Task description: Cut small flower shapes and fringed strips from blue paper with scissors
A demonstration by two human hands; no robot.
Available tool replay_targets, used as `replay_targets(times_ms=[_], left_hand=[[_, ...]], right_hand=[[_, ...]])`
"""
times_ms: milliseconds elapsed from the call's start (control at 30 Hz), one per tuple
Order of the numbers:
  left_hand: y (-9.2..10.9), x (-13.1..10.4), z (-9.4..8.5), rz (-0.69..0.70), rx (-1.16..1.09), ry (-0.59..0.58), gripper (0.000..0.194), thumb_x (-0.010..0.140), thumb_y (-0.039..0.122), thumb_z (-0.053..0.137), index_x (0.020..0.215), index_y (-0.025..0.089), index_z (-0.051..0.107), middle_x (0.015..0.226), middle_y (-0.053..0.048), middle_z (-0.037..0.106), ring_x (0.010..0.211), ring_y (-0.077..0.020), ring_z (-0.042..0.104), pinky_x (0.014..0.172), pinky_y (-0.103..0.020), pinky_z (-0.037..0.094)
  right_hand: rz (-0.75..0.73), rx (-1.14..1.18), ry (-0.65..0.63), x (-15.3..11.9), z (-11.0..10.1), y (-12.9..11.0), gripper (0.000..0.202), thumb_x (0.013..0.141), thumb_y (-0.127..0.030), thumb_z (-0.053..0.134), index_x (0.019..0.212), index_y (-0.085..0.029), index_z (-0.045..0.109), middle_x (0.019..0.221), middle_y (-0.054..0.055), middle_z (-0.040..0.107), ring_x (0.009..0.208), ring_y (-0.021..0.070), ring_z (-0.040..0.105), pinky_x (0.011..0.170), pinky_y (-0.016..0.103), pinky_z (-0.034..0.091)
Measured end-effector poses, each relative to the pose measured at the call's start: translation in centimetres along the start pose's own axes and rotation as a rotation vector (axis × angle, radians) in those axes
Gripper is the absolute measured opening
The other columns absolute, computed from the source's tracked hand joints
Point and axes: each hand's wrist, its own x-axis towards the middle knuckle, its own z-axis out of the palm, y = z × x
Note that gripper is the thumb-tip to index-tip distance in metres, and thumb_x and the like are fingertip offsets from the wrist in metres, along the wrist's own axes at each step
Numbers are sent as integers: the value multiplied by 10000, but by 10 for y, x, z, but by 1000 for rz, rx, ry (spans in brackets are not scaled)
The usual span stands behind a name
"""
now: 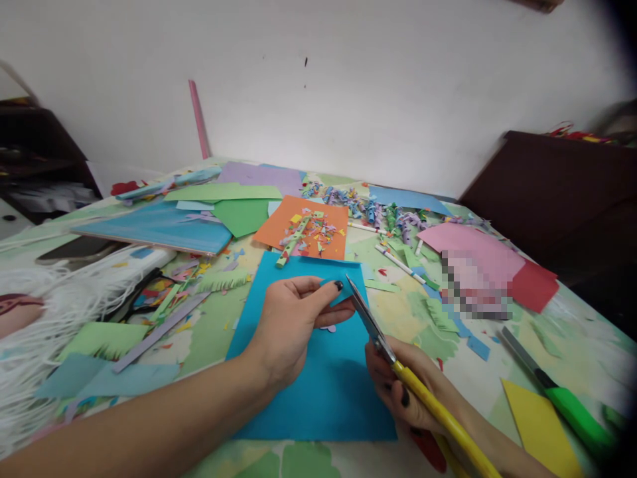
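Note:
My left hand (288, 325) pinches a small piece of blue paper (329, 291) between thumb and fingers. My right hand (418, 378) grips yellow-handled scissors (405, 378), their blades pointing up and left. The blade tips are at the right edge of the small piece; whether they touch it I cannot tell. Both hands are above a large blue sheet (318, 411) lying on the table. A small lilac cut-out (329, 328) shows below my left fingers. Just beyond the sheet, a patterned light-green paper strip (293, 242) and colourful scraps lie on orange paper (279, 222).
White yarn (30, 372), a phone (79, 248) and a blue pad (154, 226) are at the left. To the right lie a green-handled knife (572, 411), yellow paper (537, 425) and pink paper (478, 249). Curled paper strips (373, 209) are heaped near the wall.

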Motion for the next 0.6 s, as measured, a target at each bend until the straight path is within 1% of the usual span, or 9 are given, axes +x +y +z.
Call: replay_targets(times_ms=[100, 167, 267, 333, 500, 600], left_hand=[[0, 0, 0, 3, -1, -1, 120, 684, 194, 726, 694, 96, 658, 743, -74, 709, 708, -214, 705, 660, -301, 574], [0, 0, 1, 5, -6, 5, 120, 678, 194, 730, 691, 97, 660, 736, -70, 709, 707, -213, 704, 665, -303, 574], [0, 0, 2, 3, -8, 14, 117, 672, 191, 734, 683, 98, 664, 724, -70, 709, 698, -212, 704, 670, -310, 574], [1, 0, 2, 3, -7, 10, 111, 675, 191, 731, 682, 99, 668, 723, -70, 711, 697, -211, 704, 679, -315, 574], [1, 0, 2, 9, -18, 5, 93, 692, 179, 717, 681, 99, 670, 721, -63, 711, 704, -207, 706, 681, -303, 576], [1, 0, 1, 5, -20, 8, 92, 694, 176, 714, 674, 100, 667, 716, -59, 709, 694, -200, 705, 667, -293, 577]], right_hand=[[-3, -2, 12, -1, 1, -2, 449, 739, -608, 632, 712, -208, 431, 658, -36, 347, 537, 104, 310, 457, 211, 311], [2, -7, 15, -2, 1, -4, 445, 733, -603, 642, 721, -209, 436, 667, -34, 350, 546, 108, 324, 471, 214, 325], [-5, -18, 9, -3, 1, -4, 430, 745, -590, 640, 737, -212, 436, 670, -38, 339, 561, 114, 331, 496, 218, 340], [-7, -15, -4, -4, 1, -2, 414, 758, -567, 644, 754, -214, 428, 671, -41, 327, 560, 113, 324, 490, 215, 327], [21, 5, -33, -6, 0, 7, 351, 842, -547, 554, 810, -224, 423, 692, -37, 330, 567, 116, 324, 479, 212, 301], [9, 5, -21, -6, 0, 8, 360, 836, -555, 556, 799, -220, 429, 694, -34, 337, 585, 121, 335, 488, 214, 303]])
